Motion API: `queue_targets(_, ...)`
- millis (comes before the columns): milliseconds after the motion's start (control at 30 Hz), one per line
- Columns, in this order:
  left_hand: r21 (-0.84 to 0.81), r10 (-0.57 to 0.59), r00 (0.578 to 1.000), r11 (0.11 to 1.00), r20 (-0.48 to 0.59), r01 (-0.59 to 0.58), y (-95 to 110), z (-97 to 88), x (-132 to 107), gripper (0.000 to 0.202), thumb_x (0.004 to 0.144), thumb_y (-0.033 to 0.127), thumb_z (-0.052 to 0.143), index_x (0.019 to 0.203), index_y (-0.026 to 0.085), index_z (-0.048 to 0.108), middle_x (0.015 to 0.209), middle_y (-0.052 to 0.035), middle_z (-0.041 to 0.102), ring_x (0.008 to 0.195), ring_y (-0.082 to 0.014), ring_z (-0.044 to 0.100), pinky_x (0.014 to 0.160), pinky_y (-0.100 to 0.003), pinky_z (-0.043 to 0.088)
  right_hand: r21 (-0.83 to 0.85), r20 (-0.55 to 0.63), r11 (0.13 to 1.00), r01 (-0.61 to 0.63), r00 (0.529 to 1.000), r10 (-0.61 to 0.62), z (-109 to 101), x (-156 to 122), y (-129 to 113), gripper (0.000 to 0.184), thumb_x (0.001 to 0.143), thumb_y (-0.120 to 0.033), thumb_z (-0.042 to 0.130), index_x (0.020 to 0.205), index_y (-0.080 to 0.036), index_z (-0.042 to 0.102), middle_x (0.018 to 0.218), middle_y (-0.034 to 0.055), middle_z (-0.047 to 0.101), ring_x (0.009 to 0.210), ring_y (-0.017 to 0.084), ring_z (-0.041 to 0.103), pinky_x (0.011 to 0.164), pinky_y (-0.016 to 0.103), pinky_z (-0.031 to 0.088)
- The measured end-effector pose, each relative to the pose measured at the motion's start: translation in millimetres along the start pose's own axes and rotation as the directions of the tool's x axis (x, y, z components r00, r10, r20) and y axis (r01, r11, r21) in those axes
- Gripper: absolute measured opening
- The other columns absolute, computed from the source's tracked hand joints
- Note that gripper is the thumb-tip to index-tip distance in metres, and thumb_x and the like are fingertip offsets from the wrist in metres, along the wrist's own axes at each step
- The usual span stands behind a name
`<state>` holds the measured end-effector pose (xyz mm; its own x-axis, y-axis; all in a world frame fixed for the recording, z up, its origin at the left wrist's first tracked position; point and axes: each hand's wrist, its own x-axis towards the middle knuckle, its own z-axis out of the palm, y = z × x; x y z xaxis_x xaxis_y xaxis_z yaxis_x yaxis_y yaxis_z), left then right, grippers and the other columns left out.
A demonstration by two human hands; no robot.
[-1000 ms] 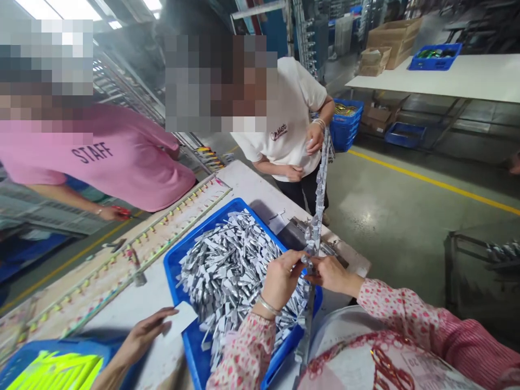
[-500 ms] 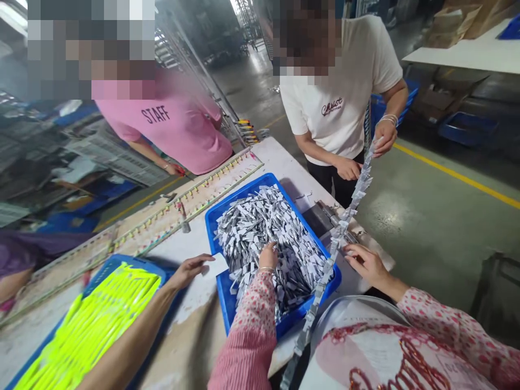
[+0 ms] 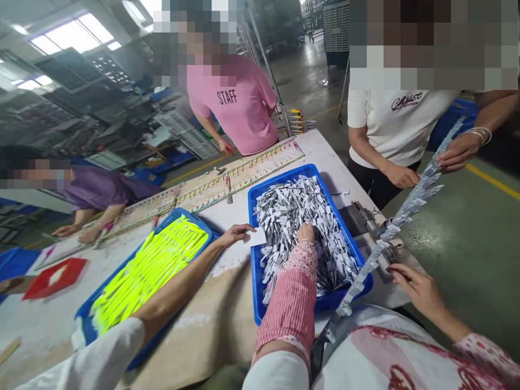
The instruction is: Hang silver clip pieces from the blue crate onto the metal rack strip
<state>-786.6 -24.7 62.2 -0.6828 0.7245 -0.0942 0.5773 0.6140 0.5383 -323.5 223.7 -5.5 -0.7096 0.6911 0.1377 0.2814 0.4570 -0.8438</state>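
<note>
My left hand [image 3: 306,234], in a pink sleeve cover, reaches into a blue plastic bin [image 3: 254,295] heaped with small silvery pieces [image 3: 284,208] bearing white paper-like tabs. Its fingers are curled down at the pile, their tips hidden. Over the table's right edge, my right hand [image 3: 412,284] has its fingers stretched out, close to some metal cylinders [image 3: 368,219]. A long grey strip of overlapping silvery pieces [image 3: 390,233] slants past it across the bin's corner. A co-worker opposite holds the strip's upper end with both hands.
From the left, another person's bare arm [image 3: 190,271] holds a white card [image 3: 255,237] at the bin's rim. A blue tray with bright yellow-green strips [image 3: 154,265] lies left of it. A wooden rack with small pegs [image 3: 244,173] runs along the far edge, where two more people stand.
My view has swung left, so the bin sits further right and a person in purple and a red tray show. My left hand's extended finger has curled in. My right hand stays by the table edge.
</note>
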Motion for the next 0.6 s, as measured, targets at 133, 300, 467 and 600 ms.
queue_targets(133, -0.089, -0.049, 0.999, 0.995, -0.001, 0.049, -4.9, -18.3, 4.0, 0.017, 0.087, 0.010, 0.052, 0.077, 0.016, 0.066, 0.089, -0.0024, 0.071, 0.072, -0.0112, 0.064, 0.070, -0.023, 0.049, -0.018, -0.017, 1.000, 0.000, 1.000, 0.000, -2.0, -0.8, 5.1, 0.027, 0.086, -0.044, 0.054, 0.095, -0.023, 0.068, 0.082, 0.0051, 0.073, 0.065, 0.020, 0.070, 0.058, 0.026, 0.056)
queue_targets(300, -0.199, 0.009, 1.000, 0.980, 0.009, -0.007, 1.7, -16.7, 9.3, 0.023, 0.086, 0.016, 0.048, 0.071, 0.011, 0.065, 0.077, -0.0008, 0.070, 0.067, -0.0075, 0.062, 0.064, -0.015, 0.046, -0.040, -0.008, 0.999, 0.003, 1.000, -0.003, -2.0, -1.6, 8.8, 0.029, 0.086, -0.047, 0.055, 0.094, -0.023, 0.068, 0.072, 0.0038, 0.073, 0.064, 0.021, 0.070, 0.058, 0.026, 0.056)
queue_targets(467, -0.263, 0.090, 0.994, 0.959, -0.061, -0.103, 3.5, -12.6, 5.7, 0.026, 0.087, 0.021, 0.051, 0.067, 0.011, 0.063, 0.069, 0.0010, 0.067, 0.062, -0.0064, 0.058, 0.063, -0.015, 0.046, -0.018, 0.011, 0.999, -0.026, 1.000, 0.026, 0.3, -2.2, 5.4, 0.030, 0.086, -0.048, 0.055, 0.094, -0.022, 0.068, 0.079, 0.0050, 0.073, 0.065, 0.021, 0.071, 0.059, 0.027, 0.057)
queue_targets(600, -0.263, 0.106, 0.967, 0.950, -0.233, -0.168, 24.1, 36.9, 13.4, 0.028, 0.091, 0.029, 0.054, 0.070, 0.011, 0.060, 0.071, 0.0006, 0.063, 0.066, -0.0104, 0.060, 0.069, -0.025, 0.050, 0.034, 0.033, 0.998, -0.051, 0.998, 0.050, 0.0, -6.7, 0.7, 0.030, 0.088, -0.046, 0.053, 0.096, -0.020, 0.066, 0.089, 0.0073, 0.073, 0.067, 0.020, 0.070, 0.060, 0.028, 0.058)
